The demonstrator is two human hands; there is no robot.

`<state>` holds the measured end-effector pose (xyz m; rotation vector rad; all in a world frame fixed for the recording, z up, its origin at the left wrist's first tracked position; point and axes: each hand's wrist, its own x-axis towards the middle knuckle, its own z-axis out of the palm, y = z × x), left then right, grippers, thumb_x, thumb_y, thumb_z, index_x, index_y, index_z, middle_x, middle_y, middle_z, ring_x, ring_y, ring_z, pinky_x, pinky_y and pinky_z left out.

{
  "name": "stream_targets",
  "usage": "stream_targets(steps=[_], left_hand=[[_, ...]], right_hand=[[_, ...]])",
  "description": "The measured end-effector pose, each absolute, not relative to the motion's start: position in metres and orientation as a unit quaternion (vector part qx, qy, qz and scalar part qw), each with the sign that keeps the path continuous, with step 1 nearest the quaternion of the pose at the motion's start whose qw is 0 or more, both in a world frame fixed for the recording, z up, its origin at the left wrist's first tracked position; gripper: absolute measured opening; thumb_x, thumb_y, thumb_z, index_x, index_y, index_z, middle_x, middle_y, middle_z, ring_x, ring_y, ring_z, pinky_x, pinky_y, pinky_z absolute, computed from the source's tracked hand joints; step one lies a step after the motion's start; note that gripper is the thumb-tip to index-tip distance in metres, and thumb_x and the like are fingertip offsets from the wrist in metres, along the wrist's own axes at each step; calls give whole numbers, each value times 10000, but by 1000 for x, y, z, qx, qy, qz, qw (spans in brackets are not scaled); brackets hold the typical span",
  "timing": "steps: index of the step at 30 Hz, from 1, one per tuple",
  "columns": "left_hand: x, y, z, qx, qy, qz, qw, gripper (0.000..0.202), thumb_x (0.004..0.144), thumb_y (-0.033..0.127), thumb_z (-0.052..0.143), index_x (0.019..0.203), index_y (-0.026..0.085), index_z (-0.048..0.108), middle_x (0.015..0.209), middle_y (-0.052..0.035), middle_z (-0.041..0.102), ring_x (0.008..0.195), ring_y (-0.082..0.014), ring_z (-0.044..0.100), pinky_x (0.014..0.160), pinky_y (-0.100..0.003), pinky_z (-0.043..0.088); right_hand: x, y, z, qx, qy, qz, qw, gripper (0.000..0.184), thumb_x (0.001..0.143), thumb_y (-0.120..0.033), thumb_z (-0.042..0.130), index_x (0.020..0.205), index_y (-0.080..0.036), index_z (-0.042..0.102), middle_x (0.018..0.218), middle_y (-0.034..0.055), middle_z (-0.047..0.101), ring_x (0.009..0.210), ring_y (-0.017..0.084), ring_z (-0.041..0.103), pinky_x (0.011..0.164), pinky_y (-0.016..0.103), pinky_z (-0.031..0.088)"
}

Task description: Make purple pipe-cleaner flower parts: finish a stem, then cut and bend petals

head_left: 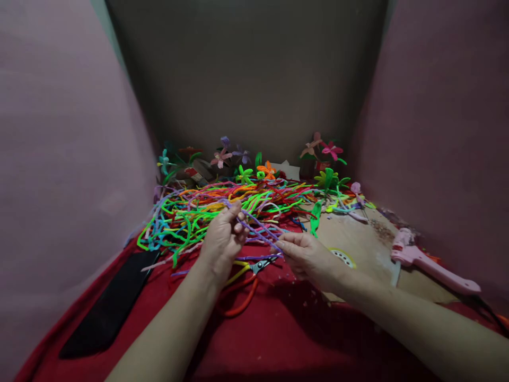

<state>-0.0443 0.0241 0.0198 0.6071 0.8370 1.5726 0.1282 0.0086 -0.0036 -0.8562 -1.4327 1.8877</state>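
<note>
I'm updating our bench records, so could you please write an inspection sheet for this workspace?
Surface: red cloth; cardboard sheet at right.
Things in hand: purple pipe-cleaner strands.
Hands: left hand and right hand both grip the strands.
Clutter: heaped multicoloured pipe cleaners; scissors near the hands; pink glue gun; black flat object, identity unclear; orange pipe-cleaner flower among others behind the heap.
Cables: dark cord near the glue gun's handle.
Surroundings: pinkish panels either side; dark grey backdrop.
</note>
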Motion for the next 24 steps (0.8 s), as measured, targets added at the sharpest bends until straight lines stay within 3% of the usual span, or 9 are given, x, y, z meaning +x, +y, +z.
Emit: stream_targets(steps=[4,11,16,19,22,24], left_hand=[[-56,17,30,238,333,667,623,239,835,202,570,638,152,445,495,87,430,282,11,296,264,-117,223],[-72,9,42,226,205,729,613,258,928,97,333,845,91,577,634,24,498,354,20,397,307,-96,299],[-91,25,37,278,306,746,522,158,853,67,465,839,78,622,623,-4,543,401,-22,459,318,-114,351],[-92,27,32,305,327,727,521,144,787,56,549,875,110,648,689,-20,608,438,-33,500,365,-119,403],[-79,22,26,389,339,658,548,310,676,47,651,971,144,667,912,-66,667,592,-63,592,522,-154,492],[-64,16,21,444,364,578,579,454,626,62,701,1063,179,654,1021,-85,659,605,-80,597,523,-180,483]], right_hand=[[128,7,-2,-314,-517,739,296,277,789,-382,581,672,-203,404,430,-111,244,359,44,132,333,191,94],[136,13,-13,-327,-493,752,292,356,776,-418,604,676,-213,330,445,-118,227,379,43,103,348,187,63],[140,18,-17,-287,-477,767,319,315,792,-402,609,727,-215,364,456,-115,240,383,47,101,349,192,50],[143,20,-16,-263,-454,789,320,253,809,-393,596,762,-204,434,459,-114,211,391,47,76,357,194,55],[145,23,-15,-242,-431,807,323,228,817,-395,586,792,-187,496,465,-113,185,406,49,61,362,193,76],[145,23,-15,-237,-417,815,325,222,815,-389,589,800,-184,505,462,-114,180,403,48,58,360,192,75]])
